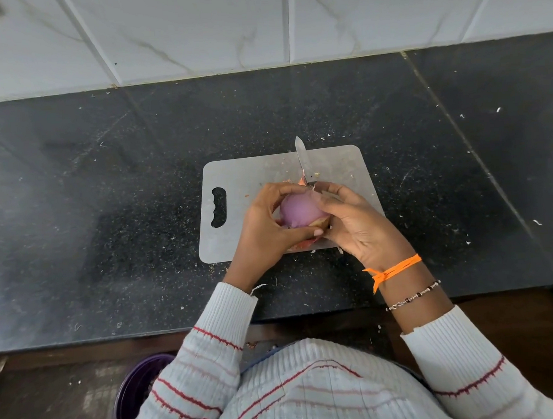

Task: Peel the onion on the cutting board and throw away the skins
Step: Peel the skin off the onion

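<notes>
A purple onion, mostly bare of skin, is held just above the grey cutting board. My left hand grips it from the left, thumb underneath. My right hand holds a knife whose blade points away from me, and its fingers also touch the onion's right side. Loose orange-pink skin hangs at the onion's underside, and a scrap of skin sticks up by the blade's base.
The board lies on a black speckled counter littered with small scraps. A white tiled wall backs it. A purple bin stands on the floor below the counter's front edge, at my left.
</notes>
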`<control>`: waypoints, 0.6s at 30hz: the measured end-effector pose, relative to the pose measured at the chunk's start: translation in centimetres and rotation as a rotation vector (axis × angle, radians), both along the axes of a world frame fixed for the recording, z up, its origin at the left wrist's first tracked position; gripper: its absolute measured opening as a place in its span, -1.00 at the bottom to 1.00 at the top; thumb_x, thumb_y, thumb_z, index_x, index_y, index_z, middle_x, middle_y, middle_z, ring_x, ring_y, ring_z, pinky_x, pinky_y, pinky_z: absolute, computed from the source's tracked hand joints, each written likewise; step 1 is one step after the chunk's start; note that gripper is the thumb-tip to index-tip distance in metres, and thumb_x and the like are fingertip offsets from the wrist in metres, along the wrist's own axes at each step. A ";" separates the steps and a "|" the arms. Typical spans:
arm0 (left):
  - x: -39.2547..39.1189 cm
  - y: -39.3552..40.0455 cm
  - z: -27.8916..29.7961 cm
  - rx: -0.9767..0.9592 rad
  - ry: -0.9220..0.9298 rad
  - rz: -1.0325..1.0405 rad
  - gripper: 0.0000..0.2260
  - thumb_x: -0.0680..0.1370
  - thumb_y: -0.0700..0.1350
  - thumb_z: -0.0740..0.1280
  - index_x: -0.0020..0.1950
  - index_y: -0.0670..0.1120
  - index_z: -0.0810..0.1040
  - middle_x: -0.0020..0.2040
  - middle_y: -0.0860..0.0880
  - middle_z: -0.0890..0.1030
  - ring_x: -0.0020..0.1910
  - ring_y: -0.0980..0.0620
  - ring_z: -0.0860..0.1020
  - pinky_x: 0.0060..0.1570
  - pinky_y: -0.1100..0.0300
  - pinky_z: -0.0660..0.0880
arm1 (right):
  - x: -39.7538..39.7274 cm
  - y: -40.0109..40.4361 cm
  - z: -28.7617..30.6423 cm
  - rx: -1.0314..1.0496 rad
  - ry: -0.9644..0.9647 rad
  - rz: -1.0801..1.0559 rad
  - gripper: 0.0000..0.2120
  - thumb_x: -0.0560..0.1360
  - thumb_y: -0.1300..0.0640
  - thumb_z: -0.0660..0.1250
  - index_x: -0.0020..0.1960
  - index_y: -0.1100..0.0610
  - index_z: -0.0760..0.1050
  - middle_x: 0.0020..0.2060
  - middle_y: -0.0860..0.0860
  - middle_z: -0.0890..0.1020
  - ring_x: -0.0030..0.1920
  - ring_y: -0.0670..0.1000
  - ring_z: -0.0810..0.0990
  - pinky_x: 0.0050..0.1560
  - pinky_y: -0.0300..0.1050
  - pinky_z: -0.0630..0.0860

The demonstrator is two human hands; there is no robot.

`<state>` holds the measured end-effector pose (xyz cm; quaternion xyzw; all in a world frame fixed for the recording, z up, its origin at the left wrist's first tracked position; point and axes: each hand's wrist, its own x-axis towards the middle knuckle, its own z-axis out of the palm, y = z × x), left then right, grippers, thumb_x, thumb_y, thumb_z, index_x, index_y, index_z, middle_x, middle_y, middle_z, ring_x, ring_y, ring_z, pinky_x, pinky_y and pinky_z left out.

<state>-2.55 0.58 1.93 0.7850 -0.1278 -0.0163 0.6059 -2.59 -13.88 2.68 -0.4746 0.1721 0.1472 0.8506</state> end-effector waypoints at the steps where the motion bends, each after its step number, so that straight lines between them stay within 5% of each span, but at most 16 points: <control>1: 0.0 0.0 0.0 -0.020 0.023 -0.001 -0.47 0.20 -0.21 0.61 0.05 0.12 0.48 0.08 0.05 0.54 0.10 0.22 0.51 -0.09 0.35 0.51 | 0.0 -0.2 -0.1 0.009 0.006 -0.004 -0.73 0.46 0.33 0.29 0.13 0.17 0.40 0.14 0.18 0.56 0.15 0.25 0.55 -0.11 0.19 0.56; 4: -0.1 0.0 -0.1 -0.045 0.072 -0.013 -0.47 0.19 -0.23 0.61 0.05 0.10 0.50 0.07 0.08 0.55 0.10 0.22 0.52 -0.08 0.33 0.53 | 0.0 -0.9 0.0 0.041 0.000 0.031 -0.68 0.48 0.43 0.22 0.16 0.15 0.39 0.30 0.15 0.47 0.30 0.28 0.44 -0.09 0.24 0.51; 7: -0.1 0.0 -0.2 -0.054 0.096 -0.023 -0.46 0.18 -0.22 0.61 0.08 0.06 0.52 0.06 0.11 0.56 0.12 0.20 0.53 0.00 0.23 0.56 | -0.1 -1.4 0.4 0.066 -0.038 0.065 -0.67 0.48 0.49 0.16 0.11 0.14 0.39 0.18 0.03 0.54 0.33 0.23 0.41 -0.08 0.17 0.52; 13: 0.3 0.4 0.1 -0.139 0.157 0.018 -0.45 0.19 -0.28 0.59 0.12 -0.09 0.51 0.07 0.07 0.57 0.13 0.12 0.55 0.06 0.10 0.57 | -0.5 -2.2 0.7 0.150 -0.062 0.085 -0.62 0.43 0.54 0.14 0.10 0.16 0.42 0.13 0.07 0.57 -0.10 0.05 0.65 -0.17 -0.02 0.63; 18: 0.2 0.4 0.6 -0.116 0.117 0.009 -0.45 0.20 -0.29 0.58 0.13 -0.12 0.49 0.07 0.06 0.56 0.12 0.17 0.54 -0.02 0.20 0.57 | -0.2 -1.0 0.5 0.152 -0.054 0.094 -0.49 0.29 0.36 0.32 0.22 0.19 0.36 0.17 0.18 0.52 -0.08 0.09 0.62 -0.18 -0.10 0.61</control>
